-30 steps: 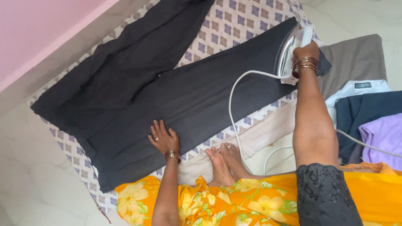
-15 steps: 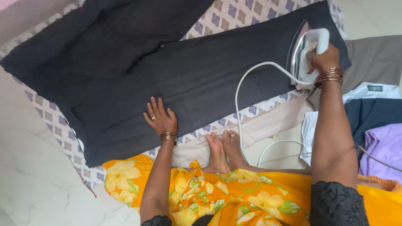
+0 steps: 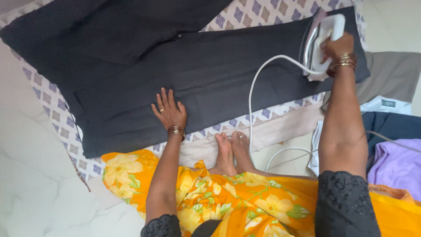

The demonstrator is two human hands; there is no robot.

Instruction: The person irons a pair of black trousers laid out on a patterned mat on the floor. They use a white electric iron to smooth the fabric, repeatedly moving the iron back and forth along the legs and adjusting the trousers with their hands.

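Right hand (image 3: pixel 337 47) grips white iron (image 3: pixel 319 46); left hand (image 3: pixel 170 113) flattens dark trousers (image 3: pixel 210 79).

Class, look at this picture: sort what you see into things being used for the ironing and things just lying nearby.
In use:
- white iron, gripped by the right hand
- dark trousers, pressed flat by the left hand
- patterned cloth under the trousers
- white cord

Lying about:
- grey garment
- lilac garment
- navy garment
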